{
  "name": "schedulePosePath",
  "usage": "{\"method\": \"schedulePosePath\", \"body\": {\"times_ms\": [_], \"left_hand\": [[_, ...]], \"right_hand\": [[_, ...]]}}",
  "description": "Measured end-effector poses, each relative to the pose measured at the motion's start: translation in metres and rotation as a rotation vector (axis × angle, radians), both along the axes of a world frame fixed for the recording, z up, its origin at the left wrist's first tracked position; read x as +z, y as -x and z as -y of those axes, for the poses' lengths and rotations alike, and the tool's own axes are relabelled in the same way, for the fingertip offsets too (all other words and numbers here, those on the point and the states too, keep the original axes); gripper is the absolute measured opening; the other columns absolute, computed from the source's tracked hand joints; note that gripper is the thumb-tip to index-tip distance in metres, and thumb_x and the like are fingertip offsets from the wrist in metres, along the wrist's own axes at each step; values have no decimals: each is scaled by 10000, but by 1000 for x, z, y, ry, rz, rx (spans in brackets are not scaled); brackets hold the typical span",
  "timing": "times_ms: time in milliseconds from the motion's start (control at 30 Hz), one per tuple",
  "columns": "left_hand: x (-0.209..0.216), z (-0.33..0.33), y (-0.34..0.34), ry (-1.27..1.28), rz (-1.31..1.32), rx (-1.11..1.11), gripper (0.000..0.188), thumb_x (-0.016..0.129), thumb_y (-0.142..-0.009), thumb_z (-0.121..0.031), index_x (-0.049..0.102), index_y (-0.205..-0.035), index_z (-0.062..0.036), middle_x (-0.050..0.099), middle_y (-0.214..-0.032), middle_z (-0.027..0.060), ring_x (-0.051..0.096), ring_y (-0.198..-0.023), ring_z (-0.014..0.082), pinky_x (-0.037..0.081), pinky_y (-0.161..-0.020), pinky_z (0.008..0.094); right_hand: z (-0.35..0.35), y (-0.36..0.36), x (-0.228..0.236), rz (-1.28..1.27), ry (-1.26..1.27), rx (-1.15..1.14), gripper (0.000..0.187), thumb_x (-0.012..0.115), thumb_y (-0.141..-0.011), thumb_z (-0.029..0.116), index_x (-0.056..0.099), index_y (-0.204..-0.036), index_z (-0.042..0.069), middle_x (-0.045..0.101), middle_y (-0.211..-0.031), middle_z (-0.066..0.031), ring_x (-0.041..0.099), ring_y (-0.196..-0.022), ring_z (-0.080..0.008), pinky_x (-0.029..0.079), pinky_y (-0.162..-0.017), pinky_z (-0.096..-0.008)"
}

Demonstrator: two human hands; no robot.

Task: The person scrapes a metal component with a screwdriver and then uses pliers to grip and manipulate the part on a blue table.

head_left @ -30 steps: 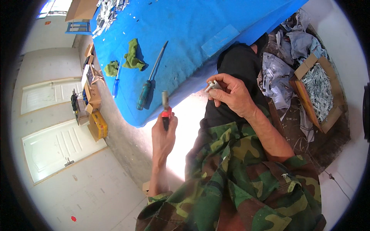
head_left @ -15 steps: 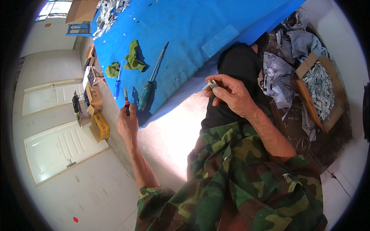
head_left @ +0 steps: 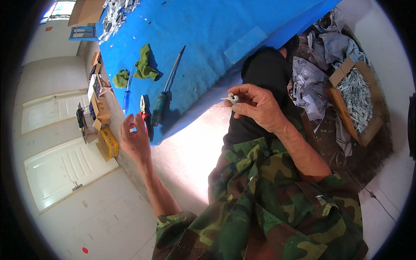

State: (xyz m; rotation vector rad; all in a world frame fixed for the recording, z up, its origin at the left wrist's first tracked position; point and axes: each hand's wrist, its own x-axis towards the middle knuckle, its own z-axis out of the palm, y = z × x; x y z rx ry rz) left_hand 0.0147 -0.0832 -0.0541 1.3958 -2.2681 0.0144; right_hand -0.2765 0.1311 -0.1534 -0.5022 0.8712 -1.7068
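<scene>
My left hand [head_left: 136, 138] is at the near left edge of the blue-covered table [head_left: 195, 56], its fingers loosely curled and apart, with nothing in them. Right beside it lie pliers [head_left: 143, 113] with red handles, jaws pointing away; my fingers partly cover the grips. Between the thumb and fingers of my right hand [head_left: 260, 108] is a small silvery metal part [head_left: 232, 99], above my dark-trousered leg. A long screwdriver [head_left: 160, 106] with a teal handle lies just right of the pliers. Farther left is a smaller blue-handled screwdriver [head_left: 126, 99].
Two green cloths [head_left: 145, 64] lie behind the tools. Shiny metal pieces [head_left: 116, 19] are heaped at the far left of the table. To my right stand an open cardboard box [head_left: 376, 102] of metal strips and some grey plastic bags [head_left: 308, 82]. White doors [head_left: 71, 171] line the left wall.
My left hand has let go of the pliers, which now lie on the table, and has drawn slightly left. The metal part in my right hand has turned a little.
</scene>
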Motion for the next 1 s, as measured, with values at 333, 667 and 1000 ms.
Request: {"method": "schedulePosePath", "body": {"times_ms": [333,667,1000], "left_hand": [[-33,-115,127,-1240,-675,-188,332,663,-1053,-309,721,-1113,13,728,-941,80,616,-717,97,463,-563,225],[-40,-110,131,-1386,-877,-86,330,729,-1002,-340,717,-958,-13,697,-845,57,557,-616,90,424,-550,242],[-43,-110,133,-1458,-963,-104,240,744,-997,-259,711,-969,-22,701,-831,52,587,-636,94,470,-574,241]], "right_hand": [[-5,-2,3,-84,-36,7,323,753,-926,-9,667,-1237,-27,726,-1121,-54,696,-1038,-113,577,-917,-271],[-3,-10,3,-261,-10,-16,254,730,-901,-39,686,-1149,-8,716,-1077,-54,699,-1033,-142,576,-934,-295],[-5,-7,7,-271,-63,26,244,735,-884,-42,699,-1123,-14,710,-1029,-58,710,-986,-152,582,-892,-298]]}}
